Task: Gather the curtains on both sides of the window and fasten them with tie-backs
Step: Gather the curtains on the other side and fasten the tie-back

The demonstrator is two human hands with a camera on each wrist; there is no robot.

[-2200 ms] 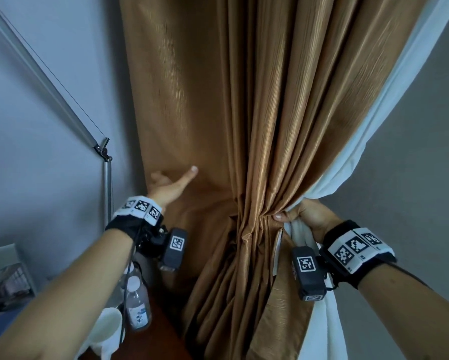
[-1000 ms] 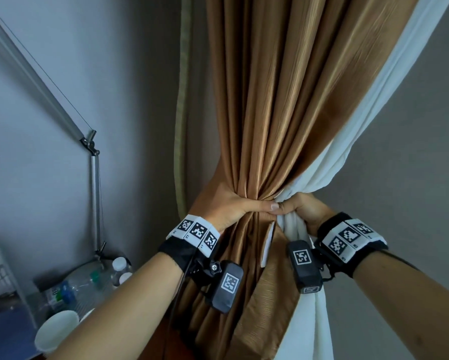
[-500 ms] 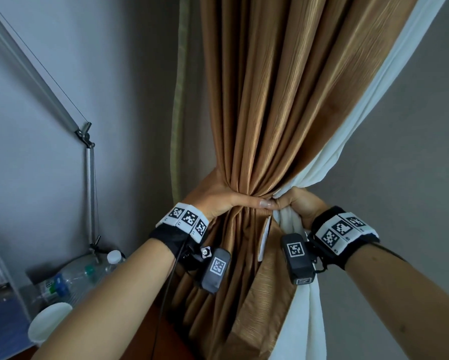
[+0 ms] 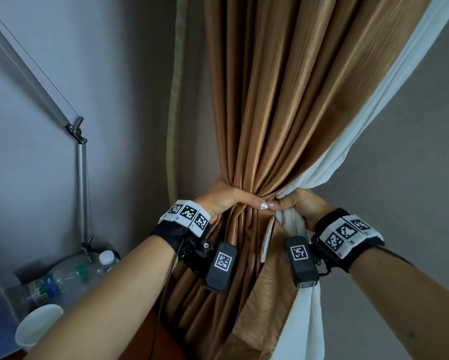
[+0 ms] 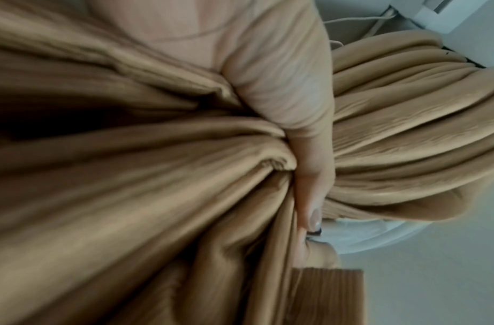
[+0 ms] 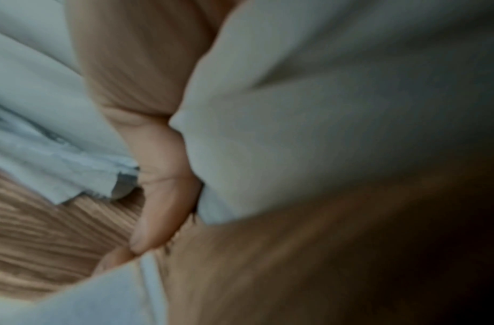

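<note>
A: What is different from a moment ago?

B: A bit over two seconds back, the brown curtain (image 4: 283, 105) hung wide and loose, and the left hand (image 4: 223, 200) lay flat on it, far over to the left. Now that hand has come across and squeezes the cloth into one tight bunch in the middle. Half a second ago it looked almost the same as now.

A: What are the fingers doing?

B: The left hand's fingers go round the back of the bunch, and the thumb (image 4: 252, 202) lies across the front. The right hand (image 4: 300, 206) holds on from the right side, its fingers curled into the white lining (image 4: 374, 100). The two thumbs nearly touch.

A: What does the cloth look like?

B: The brown curtain is shiny, with thin lines running down it. It makes long round folds that all meet at the hands, then spread out again below. The white lining is soft and plain, and hangs along the right edge.

A: Anything else there?

B: Low on the left, a white cup (image 4: 37, 324) and clear plastic bottles (image 4: 88, 271) sit on a bench. A thin metal lamp arm (image 4: 82, 183) bends above them, by a grey wall (image 4: 114, 74).
</note>
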